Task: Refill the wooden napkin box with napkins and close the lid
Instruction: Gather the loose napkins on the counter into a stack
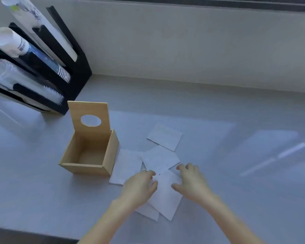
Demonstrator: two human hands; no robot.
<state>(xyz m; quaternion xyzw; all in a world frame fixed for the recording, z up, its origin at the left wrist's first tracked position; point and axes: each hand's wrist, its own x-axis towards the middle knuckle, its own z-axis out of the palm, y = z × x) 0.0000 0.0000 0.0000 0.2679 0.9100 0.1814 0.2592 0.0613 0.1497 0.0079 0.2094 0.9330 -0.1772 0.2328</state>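
Observation:
The wooden napkin box (88, 167) stands on the counter left of centre, empty inside. Its lid (89, 118), with an oval hole, is raised upright at the back. Several white napkins lie scattered to the right of the box: one far napkin (164, 136), one beside the box (126, 166), one in the middle (159, 159) and a nearer napkin (165, 194) overlapping another. My left hand (139, 186) rests on the nearer napkin's left edge with fingers spread. On its right edge lies my right hand (192, 182), also with fingers apart. Neither hand has lifted a napkin.
A black cup dispenser rack (67, 71) with stacks of paper cups (12, 43) and clear plastic cups (11, 76) stands at the back left, close behind the box. A grey wall (183, 41) runs along the counter's back. A dark edge (25, 235) shows at the bottom left.

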